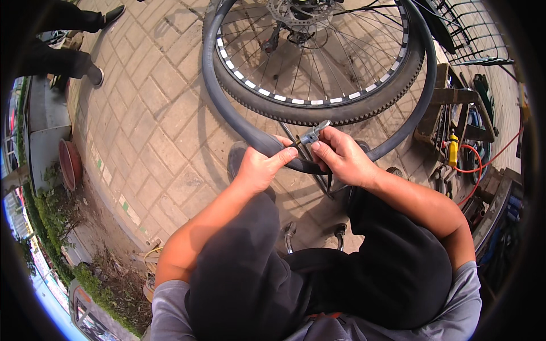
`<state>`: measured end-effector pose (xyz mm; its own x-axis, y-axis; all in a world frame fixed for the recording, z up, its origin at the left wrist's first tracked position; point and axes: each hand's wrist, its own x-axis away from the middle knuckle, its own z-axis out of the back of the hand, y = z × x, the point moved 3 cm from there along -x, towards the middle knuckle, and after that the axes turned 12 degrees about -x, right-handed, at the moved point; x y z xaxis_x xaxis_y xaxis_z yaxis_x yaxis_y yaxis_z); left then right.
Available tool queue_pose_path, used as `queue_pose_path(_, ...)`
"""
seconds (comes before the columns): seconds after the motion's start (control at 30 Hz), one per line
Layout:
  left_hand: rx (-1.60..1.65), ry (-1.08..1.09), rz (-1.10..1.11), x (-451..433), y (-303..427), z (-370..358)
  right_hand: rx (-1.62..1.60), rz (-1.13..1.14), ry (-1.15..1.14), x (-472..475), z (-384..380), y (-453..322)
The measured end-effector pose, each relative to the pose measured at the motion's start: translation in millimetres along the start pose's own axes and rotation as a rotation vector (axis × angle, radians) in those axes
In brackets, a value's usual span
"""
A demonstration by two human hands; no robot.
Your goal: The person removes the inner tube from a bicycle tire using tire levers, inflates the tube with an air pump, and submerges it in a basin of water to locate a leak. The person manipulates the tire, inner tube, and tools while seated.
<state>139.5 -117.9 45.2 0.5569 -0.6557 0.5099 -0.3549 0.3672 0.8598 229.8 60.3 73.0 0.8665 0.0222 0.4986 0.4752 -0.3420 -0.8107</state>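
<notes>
A partly inflated bicycle inner tube (226, 108) loops around the lower part of a bicycle wheel with a knobby tyre (298, 111). My left hand (266, 164) grips the tube, its thumb beside the valve stem. On the valve sits a metal pump head (310, 135) with a lever. My right hand (343, 157) pinches the pump head near its lever, and a dark hose hangs below that hand. A brake disc (300, 10) shows at the hub. Whether the pump head is locked on the valve, I cannot tell.
On the right stand a tool box (458, 97), a yellow air-tool handle (453, 149) with a red hose (473, 194), and a black wire basket (480, 32). Another person's shoes (96, 76) are on the paving at upper left. A reddish basin (69, 164) leans at left.
</notes>
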Motion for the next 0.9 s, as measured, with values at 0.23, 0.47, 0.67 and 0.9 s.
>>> queue_pose_path(0.23, -0.059, -0.002, -0.089, 1.3, 9.5, -6.4, -0.05, -0.015, -0.012, -0.5, -0.4, 7.1)
queue_pose_path(0.47, -0.31, 0.047, -0.445, -1.8, 26.3, -12.4, -0.152, -0.027, -0.044, 4.3, -7.7, 3.8)
queue_pose_path(0.67, -0.147, -0.032, -0.134, 6.0, 26.8, -17.0, -0.253, -0.133, -0.16, 1.9, -14.5, 4.9)
queue_pose_path(0.9, -0.34, -0.088, -0.389, 14.0, 32.4, -14.5, -0.824, -0.466, -0.527, 5.4, 6.7, 12.5)
